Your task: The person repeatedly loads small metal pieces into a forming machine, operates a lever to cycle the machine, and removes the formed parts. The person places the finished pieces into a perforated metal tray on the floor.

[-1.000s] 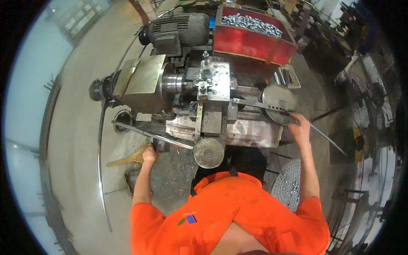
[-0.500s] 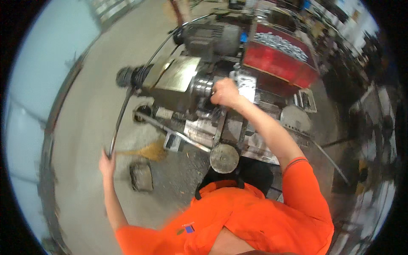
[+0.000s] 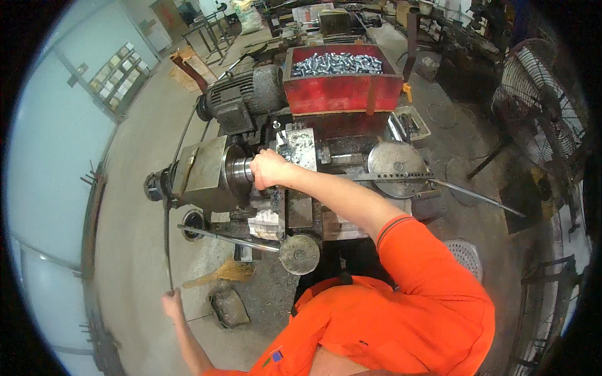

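Observation:
At lower left, my left hand [image 3: 172, 303] is closed round the end of a long dark metal lever [image 3: 166, 241] that runs up to the machine's rear. My right hand [image 3: 267, 169] reaches across the machine to the bright steel spindle collar [image 3: 239, 168]. Its fingers are curled in front of the collar, and whatever they hold is hidden. Left of the collar stands the boxy metal headstock [image 3: 204, 172]. Just beyond my right hand lies a chip-strewn metal plate [image 3: 300, 147]. Below my right forearm, a bar ending in a round metal disc [image 3: 299, 254] sticks out.
A red box [image 3: 342, 94] full of small shiny metal parts stands behind the machine, with an electric motor [image 3: 241, 97] to its left. Another disc [image 3: 400, 166] and a rod [image 3: 480, 197] lie right. A broom [image 3: 229, 271], a dustpan [image 3: 229, 307] and a large fan [image 3: 539, 94] surround the machine.
The view has swung, so the machine sits further left and the fan shows at right. My left hand stays on the lever, and my right hand stays at the collar.

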Demonstrator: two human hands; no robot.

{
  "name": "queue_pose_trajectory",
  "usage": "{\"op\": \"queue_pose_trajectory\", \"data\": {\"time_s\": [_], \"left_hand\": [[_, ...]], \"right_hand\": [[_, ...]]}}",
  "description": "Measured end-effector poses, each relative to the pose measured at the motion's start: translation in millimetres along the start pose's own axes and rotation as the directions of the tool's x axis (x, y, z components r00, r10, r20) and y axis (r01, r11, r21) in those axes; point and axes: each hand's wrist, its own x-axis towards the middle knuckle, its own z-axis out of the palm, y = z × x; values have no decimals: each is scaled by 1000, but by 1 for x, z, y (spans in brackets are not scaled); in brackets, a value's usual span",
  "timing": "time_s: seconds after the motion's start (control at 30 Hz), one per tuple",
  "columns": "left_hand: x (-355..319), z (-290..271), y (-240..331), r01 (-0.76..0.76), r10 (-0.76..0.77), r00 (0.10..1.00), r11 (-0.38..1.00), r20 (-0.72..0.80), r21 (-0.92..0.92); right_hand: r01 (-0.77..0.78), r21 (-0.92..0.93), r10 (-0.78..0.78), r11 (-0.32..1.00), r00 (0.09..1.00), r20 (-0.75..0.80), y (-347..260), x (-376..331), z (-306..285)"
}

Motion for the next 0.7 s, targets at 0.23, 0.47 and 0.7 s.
{"op": "queue_pose_trajectory", "data": {"time_s": [0.23,0.47,0.7], "left_hand": [[-72,8,41,-118,119,993,990,-10,75],[-48,11,49,-263,255,965,942,62,207],[-78,4,228,-521,727,676,588,121,-619]], "right_hand": [[-31,-116,29,993,999,-22,0,-10,-13],[-399,-231,338,887,904,-262,102,-64,-139],[-196,-23,135,980,752,-645,120,-176,-148]]}}
